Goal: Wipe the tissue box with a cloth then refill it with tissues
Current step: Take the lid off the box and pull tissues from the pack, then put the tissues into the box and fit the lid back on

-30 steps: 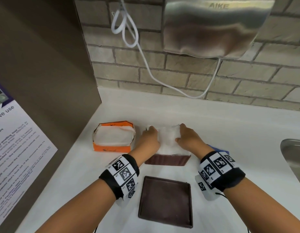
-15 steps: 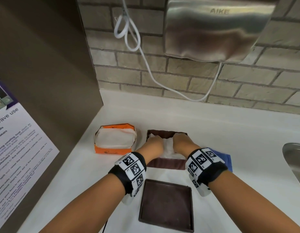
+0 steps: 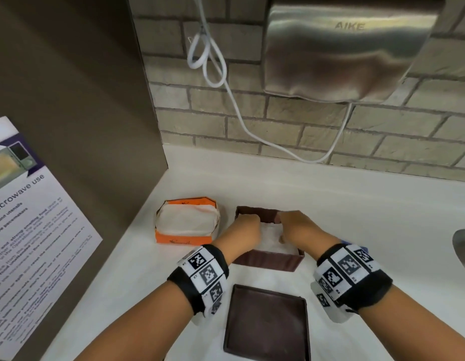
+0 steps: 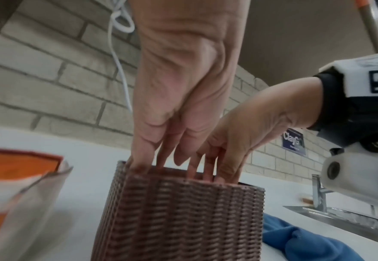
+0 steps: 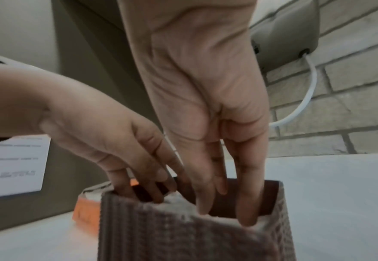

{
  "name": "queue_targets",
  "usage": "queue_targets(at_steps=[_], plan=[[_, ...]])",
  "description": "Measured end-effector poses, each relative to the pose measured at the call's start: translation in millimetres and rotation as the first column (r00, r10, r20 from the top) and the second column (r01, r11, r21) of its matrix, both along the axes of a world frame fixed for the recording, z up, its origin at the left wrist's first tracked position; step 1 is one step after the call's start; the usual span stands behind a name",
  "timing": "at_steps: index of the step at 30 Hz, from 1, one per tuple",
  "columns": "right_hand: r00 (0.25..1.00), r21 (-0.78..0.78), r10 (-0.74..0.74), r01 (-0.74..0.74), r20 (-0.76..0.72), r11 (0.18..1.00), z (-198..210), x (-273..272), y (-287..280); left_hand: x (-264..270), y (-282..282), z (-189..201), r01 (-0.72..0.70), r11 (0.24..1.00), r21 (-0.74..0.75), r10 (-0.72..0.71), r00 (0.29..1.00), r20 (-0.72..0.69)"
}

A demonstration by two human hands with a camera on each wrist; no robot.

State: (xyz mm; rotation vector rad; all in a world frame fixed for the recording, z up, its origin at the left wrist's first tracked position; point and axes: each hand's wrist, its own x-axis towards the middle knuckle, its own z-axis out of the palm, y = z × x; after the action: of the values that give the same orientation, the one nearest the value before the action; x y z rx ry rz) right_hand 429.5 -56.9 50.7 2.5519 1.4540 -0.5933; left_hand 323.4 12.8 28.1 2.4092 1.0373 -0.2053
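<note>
1. Inside the box [image 3: 267, 261], both hands press down on the tissues [image 3: 271, 241], fingers straight and close together.
2. The left hand [image 3: 243, 231] works the near-left corner; the right hand [image 3: 299, 227] sits just beside it.
3. Left of the left hand stands the carton [image 3: 185, 239].
4. Below both wrists lies the lid [image 3: 266, 323].
5. Behind the right wrist, the cloth [image 4: 306, 242] lies on the counter [image 3: 356, 204].

A shared kitchenette or break room. A steel hand dryer [image 3: 348, 48] is mounted on a brick wall [image 3: 252, 126] at upper right, a microwave-use notice [image 3: 30, 217] hangs at left, and a sink [image 3: 464, 246] edges the white tabletop [image 3: 356, 209] at far right.
</note>
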Motion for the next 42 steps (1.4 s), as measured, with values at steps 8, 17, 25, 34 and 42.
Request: queue_targets(at_steps=[8, 17, 25, 34, 42], plan=[[0.985, -0.092, 0.119, -0.108, 0.123, 0.990, -36.4, -3.7, 3.6, -5.9, -4.8, -5.4, 0.001, 0.996, -0.086, 0.003, 0.999, 0.046], [0.997, 0.180, 0.063, -0.053, -0.050, 0.982, 15.1, -1.4, 7.9, -92.3, 65.7, 15.0, -0.208, 0.960, -0.188, 0.273, 0.840, 0.469], [0.903, 0.366, 0.391, -0.308, -0.179, 0.878, -9.7, -61.6, 83.9, -126.3, 125.5, -36.3, -0.172, 0.985, -0.027, 0.174, 0.968, 0.179], [0.903, 0.020, 0.430, -0.431, 0.016, 0.902, -29.1, -79.3, 128.7, -112.3, 140.9, -27.7, 0.004, 1.000, 0.012, -0.002, 0.991, -0.132], [0.910, 0.039, 0.190, -0.189, -0.368, 0.981, -25.6, -61.1, 129.8, -102.1, 149.6, -21.2, 0.064, 0.996, 0.066, -0.039, 0.944, -0.328]])
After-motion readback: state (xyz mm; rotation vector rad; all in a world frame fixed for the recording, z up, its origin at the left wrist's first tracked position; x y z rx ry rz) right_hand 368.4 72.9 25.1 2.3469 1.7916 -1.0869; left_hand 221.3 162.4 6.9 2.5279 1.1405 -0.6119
